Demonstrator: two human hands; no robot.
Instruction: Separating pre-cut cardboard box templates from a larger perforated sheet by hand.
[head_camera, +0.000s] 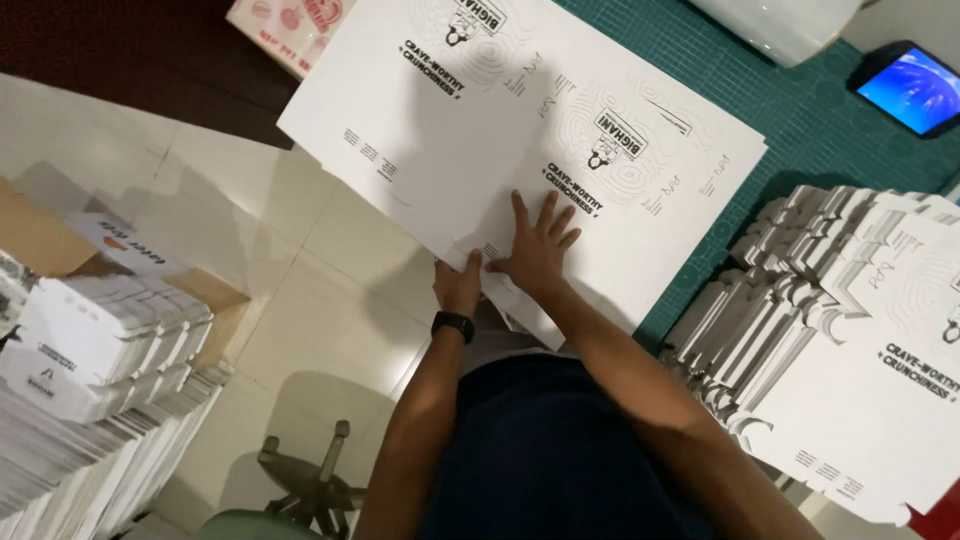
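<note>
A large white printed card sheet (520, 130) lies on a green cutting mat (810, 120), its near corner hanging over the table edge. My right hand (537, 245) presses flat on that near corner, fingers spread. My left hand (458, 285), with a black watch on the wrist, grips the sheet's overhanging edge from below, thumb on top. Both hands touch the same corner, side by side.
A fanned stack of die-cut white card blanks (850, 340) sits at right. A phone with a lit blue screen (915, 88) lies at upper right. At left, stacks of white cards (90, 400) and a cardboard box (40, 235). Below me are pale floor tiles and a chair base (315, 480).
</note>
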